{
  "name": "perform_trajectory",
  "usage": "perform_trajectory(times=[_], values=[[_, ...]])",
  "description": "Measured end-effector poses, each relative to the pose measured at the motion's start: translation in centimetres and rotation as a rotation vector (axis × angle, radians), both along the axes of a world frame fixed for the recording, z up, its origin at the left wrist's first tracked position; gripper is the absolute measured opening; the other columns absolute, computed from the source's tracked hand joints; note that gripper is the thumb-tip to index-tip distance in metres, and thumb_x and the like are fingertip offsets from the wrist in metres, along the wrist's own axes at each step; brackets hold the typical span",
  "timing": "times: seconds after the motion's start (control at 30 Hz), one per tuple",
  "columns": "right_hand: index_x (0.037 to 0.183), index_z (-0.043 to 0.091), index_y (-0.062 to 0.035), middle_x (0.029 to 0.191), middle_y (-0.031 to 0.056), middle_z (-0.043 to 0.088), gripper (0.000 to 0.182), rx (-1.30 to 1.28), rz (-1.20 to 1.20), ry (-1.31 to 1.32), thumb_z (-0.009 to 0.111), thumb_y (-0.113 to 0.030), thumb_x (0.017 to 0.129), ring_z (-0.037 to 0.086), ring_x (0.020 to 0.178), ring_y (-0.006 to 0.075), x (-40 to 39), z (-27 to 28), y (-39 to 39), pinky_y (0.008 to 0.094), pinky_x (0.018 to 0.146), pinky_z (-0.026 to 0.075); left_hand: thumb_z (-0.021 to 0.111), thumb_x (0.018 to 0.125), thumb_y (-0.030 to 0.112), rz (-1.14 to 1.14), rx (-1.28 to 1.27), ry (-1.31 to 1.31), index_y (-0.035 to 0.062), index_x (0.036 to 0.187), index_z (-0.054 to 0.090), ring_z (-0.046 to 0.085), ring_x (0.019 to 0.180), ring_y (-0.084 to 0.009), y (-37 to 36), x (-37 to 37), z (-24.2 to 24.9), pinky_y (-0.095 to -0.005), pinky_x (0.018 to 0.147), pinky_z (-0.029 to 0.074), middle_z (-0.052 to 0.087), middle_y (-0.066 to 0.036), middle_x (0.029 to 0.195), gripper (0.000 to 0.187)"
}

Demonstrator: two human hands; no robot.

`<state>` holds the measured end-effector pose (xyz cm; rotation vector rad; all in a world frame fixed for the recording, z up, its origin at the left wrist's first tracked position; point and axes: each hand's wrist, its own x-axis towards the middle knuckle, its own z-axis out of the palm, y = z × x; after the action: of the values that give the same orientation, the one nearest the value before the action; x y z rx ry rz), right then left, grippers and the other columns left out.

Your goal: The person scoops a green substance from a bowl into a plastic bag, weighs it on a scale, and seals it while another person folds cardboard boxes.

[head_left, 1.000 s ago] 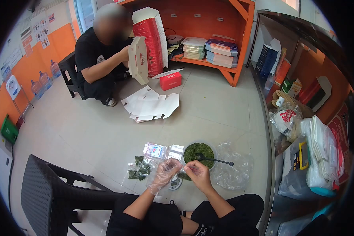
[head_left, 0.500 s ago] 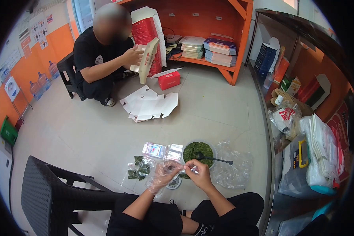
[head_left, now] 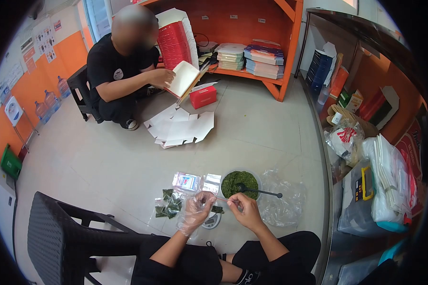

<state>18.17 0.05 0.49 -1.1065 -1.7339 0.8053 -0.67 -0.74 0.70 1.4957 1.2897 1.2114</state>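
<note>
My left hand (head_left: 197, 211), in a clear plastic glove, pinches one end of the top edge of a small clear zip bag (head_left: 217, 209). My right hand (head_left: 244, 211), bare, pinches the other end, so the edge is stretched between them. Something green shows low in the bag. Just beyond stands a round tub of chopped green leaves (head_left: 230, 182) with a black spoon (head_left: 259, 191) lying in it. Partly hidden under my hands is a small white scale (head_left: 212, 221). Filled green bags (head_left: 169, 204) lie left of my gloved hand.
Stacked empty bags (head_left: 186, 181) lie left of the tub, and a crumpled clear plastic bag (head_left: 283, 204) to its right. A black stool (head_left: 76, 228) stands at my left. Across the floor, a person (head_left: 123, 71) handles a carton near white cardboard sheets (head_left: 180, 126). Crowded shelving lines the right.
My hands have spread slightly apart, drawing the bag's top edge straight. The other person has tilted the carton, and its pale inside now shows.
</note>
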Motion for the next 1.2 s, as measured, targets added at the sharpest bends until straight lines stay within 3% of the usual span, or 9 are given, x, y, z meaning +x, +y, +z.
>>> perform_trajectory(times=[0.13, 0.43, 0.57, 0.63, 0.8, 0.87, 0.93, 1.07, 1.2], values=[[0.089, 0.061, 0.0007, 0.075, 0.0096, 0.06, 0.01, -0.042, 0.015, -0.051, 0.063, -0.009, 0.085, 0.059, 0.066, 0.0171, 0.7, 0.6, 0.0, 0.0296, 0.062, 0.047, 0.061, 0.09, 0.006, 0.01, -0.028, -0.098, 0.0022, 0.089, 0.062, 0.05, 0.069, -0.0048, 0.3, -0.4, -0.8, -0.0225, 0.064, 0.043, 0.058, 0.002, 0.075, 0.004], [0.08, 0.056, 0.0, 0.073, 0.0109, 0.06, 0.012, 0.055, 0.014, -0.152, 0.065, -0.006, 0.083, 0.061, 0.063, 0.0217, 1.1, 5.3, -1.5, 0.0314, 0.057, 0.047, 0.064, 0.09, 0.009, -0.086, -0.075, -0.34, 0.003, 0.09, 0.062, 0.054, 0.076, -0.0042, 0.0, -0.5, 0.3, -0.0212, 0.069, 0.044, 0.06, 0.002, 0.081, 0.006], [0.074, 0.056, -0.0014, 0.062, 0.0063, 0.053, 0.012, 0.0, 0.136, -0.12, 0.067, -0.004, 0.08, 0.048, 0.053, 0.013, 1.5, 7.0, -2.2, 0.0262, 0.051, 0.039, 0.068, 0.088, 0.012, -0.362, -0.174, -0.507, 0.0033, 0.089, 0.063, 0.055, 0.078, -0.0047, -0.3, -0.1, 0.6, -0.0214, 0.071, 0.045, 0.062, 0.002, 0.085, 0.01], [0.074, 0.058, -0.0011, 0.06, 0.0029, 0.051, 0.011, -0.044, 0.148, -0.058, 0.067, -0.003, 0.08, 0.041, 0.053, 0.0078, 1.3, 6.8, -2.5, 0.0241, 0.049, 0.035, 0.069, 0.087, 0.011, -0.317, -0.15, -0.465, 0.0033, 0.088, 0.064, 0.056, 0.079, -0.0058, -0.5, -0.1, 1.2, -0.022, 0.072, 0.045, 0.063, 0.001, 0.086, 0.01], [0.079, 0.062, -0.0002, 0.065, 0.0011, 0.057, 0.008, -0.221, 0.205, 0.063, 0.067, -0.005, 0.082, 0.045, 0.057, 0.0048, 0.9, 7.6, -3.0, 0.0219, 0.051, 0.036, 0.064, 0.091, 0.012, 0.02, 0.135, -0.371, 0.0034, 0.093, 0.065, 0.057, 0.078, -0.0058, 0.6, -4.2, 1.6, -0.0215, 0.07, 0.046, 0.065, 0.0, 0.087, 0.009], [0.081, 0.063, 0.0009, 0.066, 0.0007, 0.059, 0.009, -0.214, 0.254, 0.002, 0.067, -0.006, 0.084, 0.048, 0.059, 0.004, -1.0, 7.3, -3.2, 0.0208, 0.053, 0.038, 0.064, 0.09, 0.013, 0.277, 0.292, -0.561, 0.0041, 0.09, 0.064, 0.057, 0.074, -0.0072, 2.4, -7.9, 0.9, -0.0218, 0.07, 0.046, 0.062, -0.002, 0.086, 0.009], [0.088, 0.067, 0.0016, 0.072, 0.002, 0.065, 0.012, -0.238, 0.344, -0.199, 0.068, -0.01, 0.087, 0.057, 0.066, 0.0044, -3.2, 6.8, -3.1, 0.0207, 0.058, 0.045, 0.06, 0.093, 0.018, 0.489, 0.303, -0.721, 0.0052, 0.102, 0.061, 0.057, 0.078, -0.0091, 2.4, -11.2, 0.4, -0.025, 0.076, 0.048, 0.059, -0.001, 0.086, 0.016], [0.086, 0.068, -0.0014, 0.065, 0.0087, 0.064, 0.021, -0.338, 0.266, -0.078, 0.068, -0.022, 0.084, 0.058, 0.058, 0.0109, -9.0, -0.5, -1.3, 0.0265, 0.057, 0.045, 0.059, 0.093, 0.02, 0.746, 0.233, -0.838, 0.0067, 0.109, 0.058, 0.056, 0.08, -0.0097, 1.9, -14.7, -0.1, -0.0253, 0.077, 0.048, 0.057, -0.001, 0.088, 0.021], [0.086, 0.069, -0.0008, 0.07, 0.0107, 0.068, 0.016, -0.357, 0.093, -0.262, 0.065, -0.016, 0.083, 0.065, 0.064, 0.0229, -12.6, -8.5, 3.6, 0.0346, 0.062, 0.05, 0.062, 0.09, 0.018, 0.92, 0.191, -1.007, 0.0061, 0.105, 0.059, 0.055, 0.08, -0.0095, 1.8, -15.4, -0.1, -0.0246, 0.076, 0.046, 0.057, -0.002, 0.089, 0.02]])
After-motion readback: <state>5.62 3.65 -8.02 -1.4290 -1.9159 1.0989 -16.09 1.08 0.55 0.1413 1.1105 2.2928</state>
